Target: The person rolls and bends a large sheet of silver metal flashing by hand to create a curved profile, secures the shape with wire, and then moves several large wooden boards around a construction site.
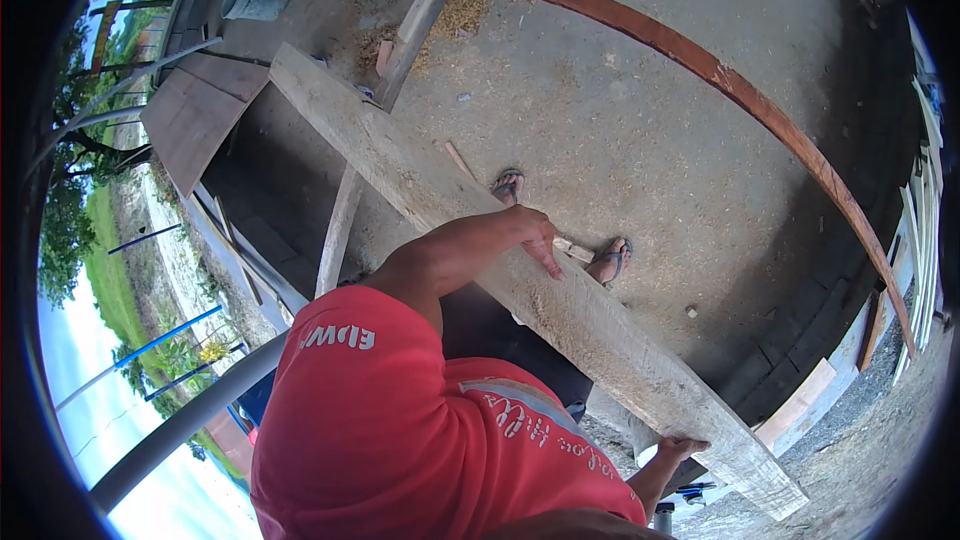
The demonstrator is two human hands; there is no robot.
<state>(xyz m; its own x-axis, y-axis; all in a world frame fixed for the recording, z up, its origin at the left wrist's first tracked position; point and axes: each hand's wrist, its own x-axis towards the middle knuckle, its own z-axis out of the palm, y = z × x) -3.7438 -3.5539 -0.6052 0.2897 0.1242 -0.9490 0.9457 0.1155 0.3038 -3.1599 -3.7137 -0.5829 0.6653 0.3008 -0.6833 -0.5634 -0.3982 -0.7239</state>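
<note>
Left hand (537, 236) and right hand (685, 446) hold a plank (610, 340)

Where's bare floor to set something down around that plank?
Widest patch: concrete floor, bordered by the reddish-brown board, the feet and the grey plank; just scattered bits there. Crowded: around the beam, with shavings and an offcut; beyond the left hand, with feet and a wood block; right rim, with pale strips.

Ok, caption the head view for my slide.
Left hand and right hand on a long wooden plank, sandaled feet below.
</note>
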